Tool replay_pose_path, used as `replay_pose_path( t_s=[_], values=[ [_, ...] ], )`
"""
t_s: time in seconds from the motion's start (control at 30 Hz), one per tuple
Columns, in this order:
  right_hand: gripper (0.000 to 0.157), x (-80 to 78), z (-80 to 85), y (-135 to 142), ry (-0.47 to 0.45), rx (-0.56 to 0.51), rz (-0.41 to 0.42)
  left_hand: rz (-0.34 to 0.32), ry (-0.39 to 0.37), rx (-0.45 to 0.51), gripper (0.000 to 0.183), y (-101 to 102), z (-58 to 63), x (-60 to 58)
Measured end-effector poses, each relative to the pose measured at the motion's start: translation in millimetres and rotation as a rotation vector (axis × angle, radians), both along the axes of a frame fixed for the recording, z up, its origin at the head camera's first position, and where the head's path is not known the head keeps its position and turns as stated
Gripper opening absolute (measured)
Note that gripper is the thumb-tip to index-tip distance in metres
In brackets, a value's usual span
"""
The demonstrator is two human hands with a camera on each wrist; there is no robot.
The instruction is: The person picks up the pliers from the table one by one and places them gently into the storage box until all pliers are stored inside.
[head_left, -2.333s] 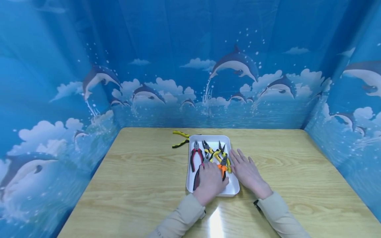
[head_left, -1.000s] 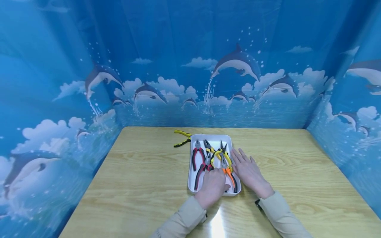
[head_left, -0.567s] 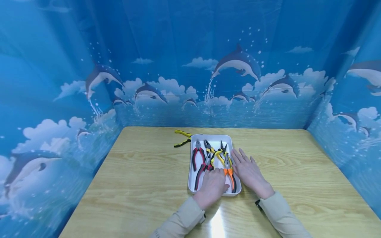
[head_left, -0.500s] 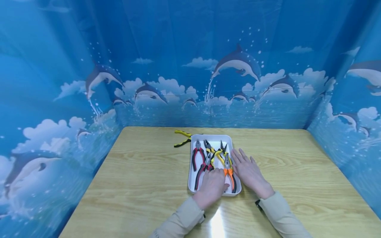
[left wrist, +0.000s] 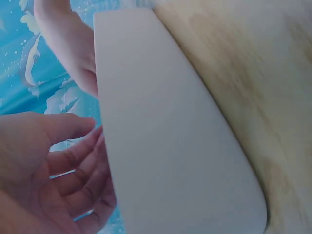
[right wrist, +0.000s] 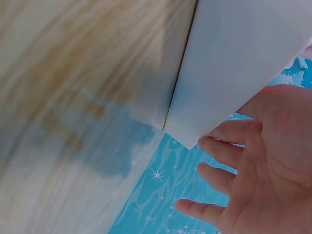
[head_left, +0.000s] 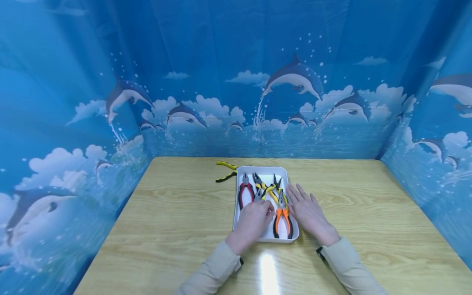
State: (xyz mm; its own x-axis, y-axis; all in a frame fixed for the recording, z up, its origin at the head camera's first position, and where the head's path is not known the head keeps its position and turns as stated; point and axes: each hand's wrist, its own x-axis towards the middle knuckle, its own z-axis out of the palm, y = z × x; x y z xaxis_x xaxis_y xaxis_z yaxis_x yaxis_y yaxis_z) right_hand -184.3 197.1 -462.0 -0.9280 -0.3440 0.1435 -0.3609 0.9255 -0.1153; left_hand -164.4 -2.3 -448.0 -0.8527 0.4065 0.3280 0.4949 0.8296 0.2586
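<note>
In the head view my left hand [head_left: 252, 221] is over the front left of a white tray [head_left: 271, 240]. It covers the handles of a pair of pliers [head_left: 258, 195] whose grey jaws show beyond the fingers. The left wrist view shows its fingers loosely bent, fingertips behind the tray wall [left wrist: 151, 122]. Just right of this hand lie orange-and-black pliers [head_left: 279, 216], jaws pointing away. My right hand [head_left: 306, 211] lies flat along the tray's right side. Its fingers are straight and spread, fingertips at the rim in the right wrist view.
Red-and-black pliers [head_left: 241, 192] lie along the tray's left side. Several yellow-and-black pliers [head_left: 271, 191] overlap at the back. Another yellow-handled pair [head_left: 226, 164] sits on the wooden table [head_left: 177, 213] outside the tray's back left corner. A dolphin-print curtain [head_left: 206, 73] surrounds the table.
My left hand has let go of the orange pliers after straightening them in the tray, and has shifted left over the front red-and-black pliers. The right hand has stayed at the tray's side.
</note>
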Motion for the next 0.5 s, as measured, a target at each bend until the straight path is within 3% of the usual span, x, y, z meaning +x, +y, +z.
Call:
replay_pose_path(
  t_s=[0.2,0.5],
  values=[
    [0.057,0.7,0.7,0.5,-0.011,-0.004,0.000,0.024,0.022,0.047,0.007,-11.1,8.8,-7.5],
    [0.058,-0.2,-0.1,0.7,-0.021,0.011,-0.006,0.056,0.158,0.089,0.009,-35.3,21.9,-27.0]
  ],
)
